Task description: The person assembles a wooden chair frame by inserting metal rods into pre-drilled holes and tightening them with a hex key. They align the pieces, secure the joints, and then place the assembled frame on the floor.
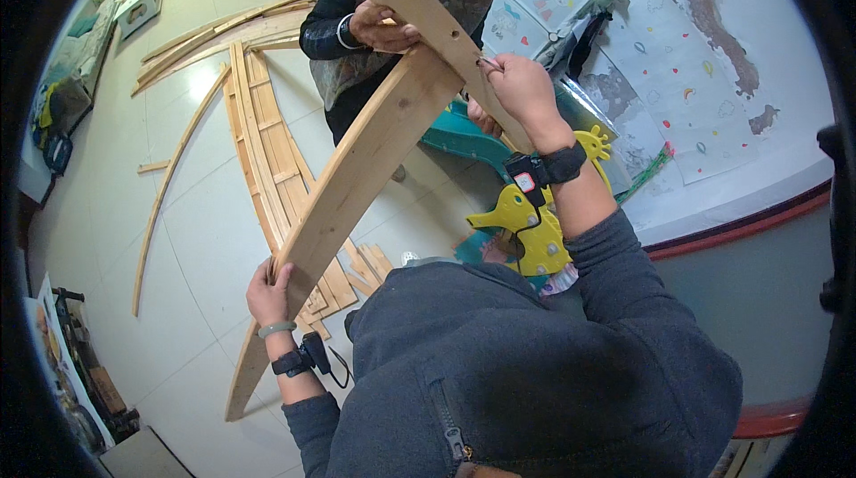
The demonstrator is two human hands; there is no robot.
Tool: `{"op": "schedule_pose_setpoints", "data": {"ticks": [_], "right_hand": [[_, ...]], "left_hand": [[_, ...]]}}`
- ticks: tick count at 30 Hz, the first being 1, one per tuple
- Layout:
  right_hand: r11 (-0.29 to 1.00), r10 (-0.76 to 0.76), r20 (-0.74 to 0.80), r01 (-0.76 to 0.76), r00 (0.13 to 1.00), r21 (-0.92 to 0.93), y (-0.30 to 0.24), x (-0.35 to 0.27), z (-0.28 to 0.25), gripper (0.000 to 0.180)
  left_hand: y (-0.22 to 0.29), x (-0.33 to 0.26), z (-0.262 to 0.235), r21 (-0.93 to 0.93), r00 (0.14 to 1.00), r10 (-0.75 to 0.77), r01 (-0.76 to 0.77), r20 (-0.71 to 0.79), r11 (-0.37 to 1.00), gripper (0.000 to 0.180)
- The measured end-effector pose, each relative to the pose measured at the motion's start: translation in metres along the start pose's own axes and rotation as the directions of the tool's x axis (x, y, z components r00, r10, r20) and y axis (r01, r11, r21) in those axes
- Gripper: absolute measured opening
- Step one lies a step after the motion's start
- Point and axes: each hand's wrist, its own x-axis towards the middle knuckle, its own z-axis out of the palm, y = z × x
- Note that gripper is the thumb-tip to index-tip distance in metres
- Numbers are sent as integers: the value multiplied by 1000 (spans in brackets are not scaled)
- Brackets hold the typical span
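Note:
A long, pale wooden board slants up across the middle. My left hand is closed around its edge near the lower end. At its top, the board meets a second wooden beam, which has a dark round hole in it. My right hand is closed beside that beam, pinching something small and thin against its edge, too small to make out. Across from me a person's hand grips near the joint, and that person's other hand is below the beam.
Bed-frame-like wooden slats lie on the tiled floor to the left, with a long curved strip beside them. Under my right arm stands a yellow and teal plastic children's toy. A wall with peeling paint is at the right.

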Motion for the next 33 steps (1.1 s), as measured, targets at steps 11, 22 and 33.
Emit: {"op": "schedule_pose_setpoints", "data": {"ticks": [11, 22, 33], "right_hand": [[959, 55, -4, -52, 998, 279, 7, -8, 9, 29], [944, -91, -299, 178, 950, 278, 8, -22, 20, 12], [656, -49, -137, 135, 989, 743, 29, -63, -2, 15]], "left_hand": [[-15, 4, 2, -64, 1000, -11, 11, 8, 998, 45], [1, -2, -1, -4, 978, 108, -110, -178, 994, 43], [164, -52, -14, -550, 918, 370, -384, -143, 742, 41]]}}
